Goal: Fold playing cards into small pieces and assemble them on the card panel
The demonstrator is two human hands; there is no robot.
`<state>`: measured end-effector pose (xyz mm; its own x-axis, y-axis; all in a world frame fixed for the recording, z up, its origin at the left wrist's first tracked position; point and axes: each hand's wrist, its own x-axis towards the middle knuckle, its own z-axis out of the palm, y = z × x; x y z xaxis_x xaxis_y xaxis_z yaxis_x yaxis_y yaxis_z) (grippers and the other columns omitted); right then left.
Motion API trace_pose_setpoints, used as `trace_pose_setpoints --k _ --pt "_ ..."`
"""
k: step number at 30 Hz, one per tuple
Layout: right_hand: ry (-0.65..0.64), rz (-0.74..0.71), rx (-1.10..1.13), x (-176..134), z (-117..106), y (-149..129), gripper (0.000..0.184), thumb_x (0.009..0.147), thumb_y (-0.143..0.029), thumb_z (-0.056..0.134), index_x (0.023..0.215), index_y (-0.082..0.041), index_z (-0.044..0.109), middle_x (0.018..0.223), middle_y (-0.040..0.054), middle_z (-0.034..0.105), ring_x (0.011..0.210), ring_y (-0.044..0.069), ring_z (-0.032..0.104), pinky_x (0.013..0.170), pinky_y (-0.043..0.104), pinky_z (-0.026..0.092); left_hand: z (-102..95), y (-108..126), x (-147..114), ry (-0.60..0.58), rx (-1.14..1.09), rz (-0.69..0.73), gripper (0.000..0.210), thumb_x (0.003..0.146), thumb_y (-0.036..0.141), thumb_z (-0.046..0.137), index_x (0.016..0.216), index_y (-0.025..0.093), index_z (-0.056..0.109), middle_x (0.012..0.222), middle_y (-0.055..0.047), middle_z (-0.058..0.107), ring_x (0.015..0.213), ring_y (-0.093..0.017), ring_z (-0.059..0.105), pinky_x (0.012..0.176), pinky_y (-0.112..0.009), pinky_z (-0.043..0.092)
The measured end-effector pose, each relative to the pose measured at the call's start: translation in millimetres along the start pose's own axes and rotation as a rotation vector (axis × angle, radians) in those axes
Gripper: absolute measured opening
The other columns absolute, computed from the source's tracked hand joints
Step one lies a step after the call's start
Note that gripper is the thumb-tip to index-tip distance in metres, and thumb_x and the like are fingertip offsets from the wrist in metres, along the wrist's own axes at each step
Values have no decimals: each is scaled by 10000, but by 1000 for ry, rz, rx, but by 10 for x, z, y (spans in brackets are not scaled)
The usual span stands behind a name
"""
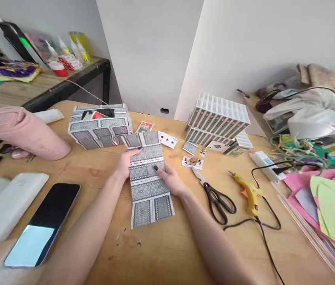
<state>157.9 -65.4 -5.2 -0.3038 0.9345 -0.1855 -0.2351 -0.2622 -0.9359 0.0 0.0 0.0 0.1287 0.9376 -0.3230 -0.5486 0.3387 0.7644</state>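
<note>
A long panel of joined playing cards [146, 190], patterned grey backs facing up, is held over the table between both hands. My left hand [126, 163] grips its left edge near the upper part, thumb on top. On the right edge, about the middle, my right hand [170, 179] closes with its thumb over the cards; the fingers beneath are hidden. Behind the panel's top end stands a box made of playing cards [99, 130], with an opening in its top and something red and white inside. A five of spades card [168, 139] lies just beyond the panel.
Right of my hands are black-handled scissors [215, 198], a yellow glue gun [249, 192] with its cord, and a power strip [267, 166]. Stacked card packs [217, 120] stand at the back. On the left lie a phone [44, 223], a white power bank [13, 206] and a pink roll [31, 132].
</note>
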Motion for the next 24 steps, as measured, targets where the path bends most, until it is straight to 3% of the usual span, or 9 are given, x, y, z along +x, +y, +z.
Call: trace_pose_setpoints --k 8,16,24 --pt "104 -61 -44 20 0 98 375 742 -481 568 993 -202 576 910 18 661 931 202 587 823 330 456 34 -49 -43 -3 140 137 353 556 252 742 880 129 673 851 -63 711 825 -256 657 780 -372 515" --pt "107 -133 -60 27 -30 123 314 789 -404 548 1026 -200 582 935 18 660 942 198 586 903 356 412 40 -49 -70 -45 189 120 454 559 282 738 981 132 662 894 -73 706 852 -270 649 820 -401 495" --pt "121 -110 -8 23 4 83 347 746 -426 581 1003 -194 596 910 23 667 957 228 582 870 374 433 84 -33 -112 -76 224 87 485 572 271 723 1036 156 642 971 -71 687 928 -273 621 837 -403 477"
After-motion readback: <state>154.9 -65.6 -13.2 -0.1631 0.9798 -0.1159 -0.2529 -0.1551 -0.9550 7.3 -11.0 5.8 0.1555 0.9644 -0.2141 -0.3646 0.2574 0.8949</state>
